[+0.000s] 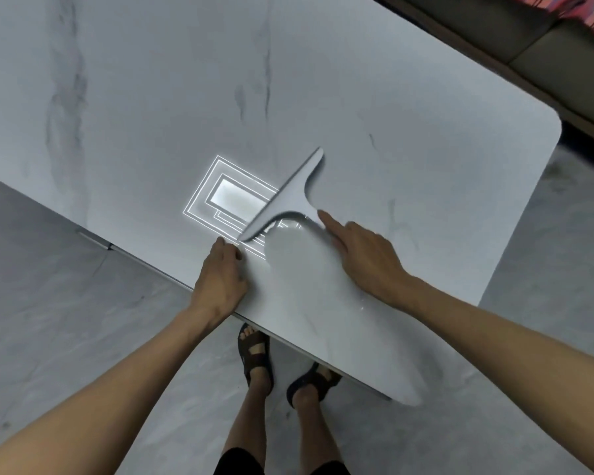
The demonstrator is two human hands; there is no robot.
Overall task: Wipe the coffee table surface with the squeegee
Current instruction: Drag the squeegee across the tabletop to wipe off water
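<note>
A grey T-shaped squeegee (294,197) lies with its blade on the white marble-look coffee table (408,159), near the table's front edge. My right hand (364,258) grips its handle from the right, index finger stretched along it; the handle is mostly hidden under my fingers. My left hand (220,279) rests on the table's front edge just left of the blade's near end, fingers curled on the surface, holding nothing. A bright rectangular reflection of a ceiling light (227,197) shows on the glossy top beside the blade.
The table's rounded right corner (552,121) faces a brown sofa (546,49) with a patterned cloth. Grey tiled floor (66,320) lies in front. My feet in dark sandals (258,354) stand under the table's front edge.
</note>
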